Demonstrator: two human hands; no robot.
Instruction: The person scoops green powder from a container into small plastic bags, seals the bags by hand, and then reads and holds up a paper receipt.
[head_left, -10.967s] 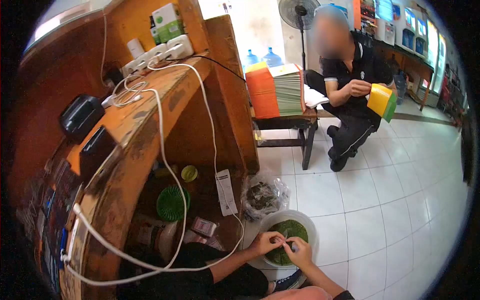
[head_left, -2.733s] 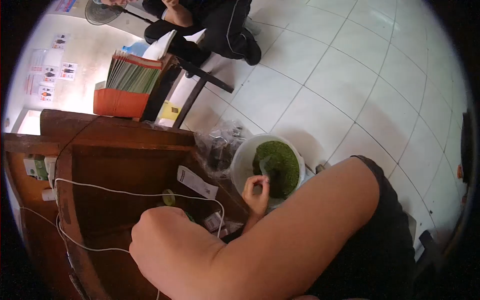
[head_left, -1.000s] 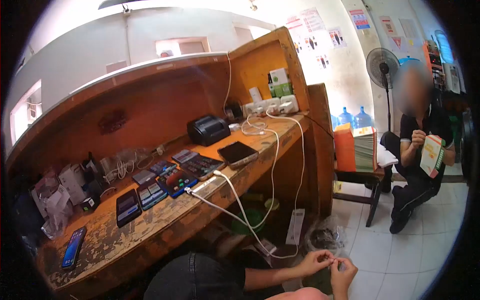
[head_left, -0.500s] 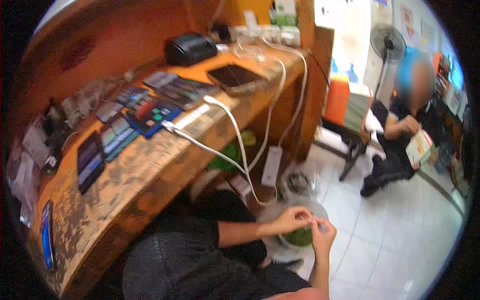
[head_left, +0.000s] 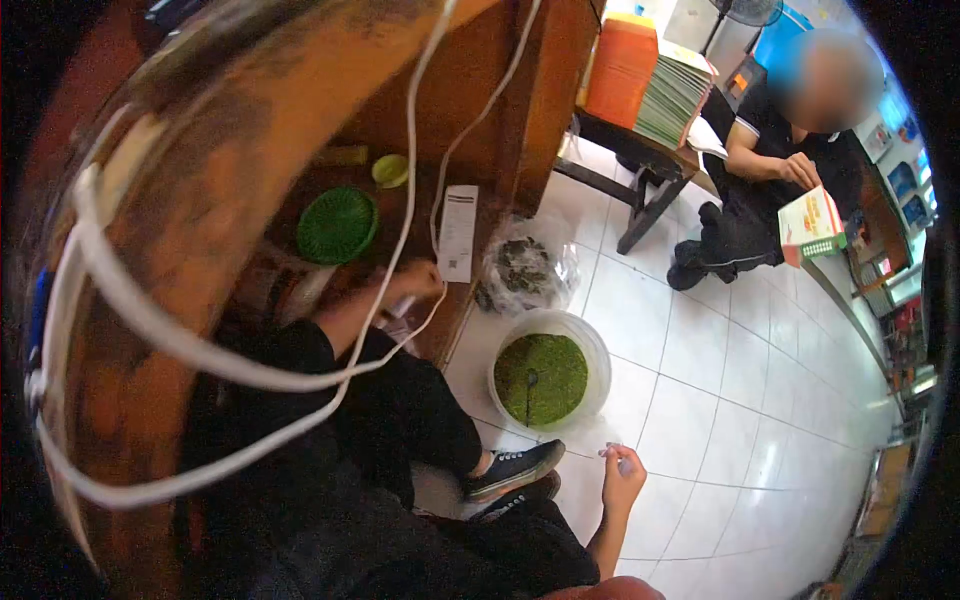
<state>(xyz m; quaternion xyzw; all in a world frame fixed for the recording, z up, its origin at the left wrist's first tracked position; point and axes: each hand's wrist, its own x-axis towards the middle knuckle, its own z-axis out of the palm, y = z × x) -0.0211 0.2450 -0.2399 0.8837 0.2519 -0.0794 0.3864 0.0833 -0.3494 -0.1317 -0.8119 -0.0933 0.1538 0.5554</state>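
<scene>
My left hand (head_left: pixel 413 285) is blurred, low under the counter by the white cable, near small pink-and-white packets (head_left: pixel 398 330); its fingers are smeared and I cannot make out what they hold. Over the floor to the right of the tub, my right hand (head_left: pixel 624 476) is closed in a pinch on something small and clear, too small to name. A white round tub (head_left: pixel 603 375) stands on the tiles with chopped green material (head_left: pixel 560 375) inside and a dark spoon (head_left: pixel 531 385) resting in it. Behind the tub is a clear plastic bag (head_left: pixel 560 262) with dark contents.
White cables (head_left: pixel 405 190) hang in front of the wooden counter (head_left: pixel 260 110). Beneath it are a green basket (head_left: pixel 338 225), a yellow-green cup (head_left: pixel 390 171) and a paper slip (head_left: pixel 458 235). A seated person (head_left: pixel 745 150) holds a printed booklet (head_left: pixel 808 222) beside a bench (head_left: pixel 640 150) with stacked booklets (head_left: pixel 672 100).
The view has tilted down. My hands have parted: the left has moved under the counter, while the right is to the right of the tub.
</scene>
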